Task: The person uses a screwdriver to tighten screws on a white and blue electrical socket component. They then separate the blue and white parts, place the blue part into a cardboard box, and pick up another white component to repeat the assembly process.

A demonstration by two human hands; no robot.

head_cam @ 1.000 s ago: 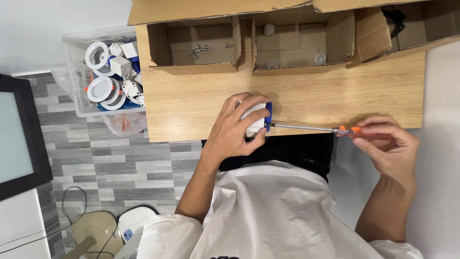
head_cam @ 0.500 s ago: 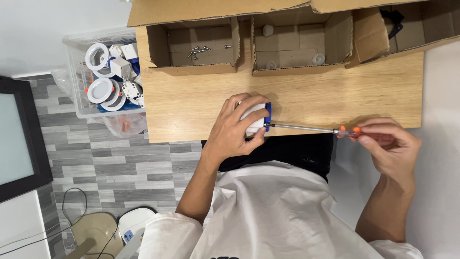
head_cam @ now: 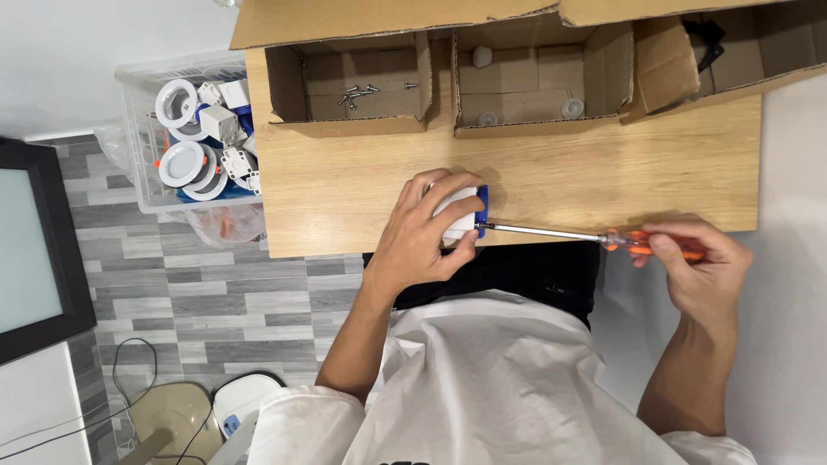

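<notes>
My left hand (head_cam: 424, 237) grips a small white part with a blue end (head_cam: 465, 212) at the near edge of a wooden table (head_cam: 594, 185). My right hand (head_cam: 699, 267) holds the orange handle of a long screwdriver (head_cam: 594, 236). The metal shaft runs left, level, and its tip meets the blue end of the part. Most of the white part is hidden under my fingers.
Three open cardboard boxes line the table's far side: the left box (head_cam: 349, 86) holds several screws, the middle box (head_cam: 530, 82) a few small white pieces. A clear plastic bin (head_cam: 194, 142) of white round fittings stands left of the table. A dark framed panel (head_cam: 39, 250) is far left.
The hands, the part and the screwdriver stay where they were; only the fingers of my right hand shift slightly on the handle.
</notes>
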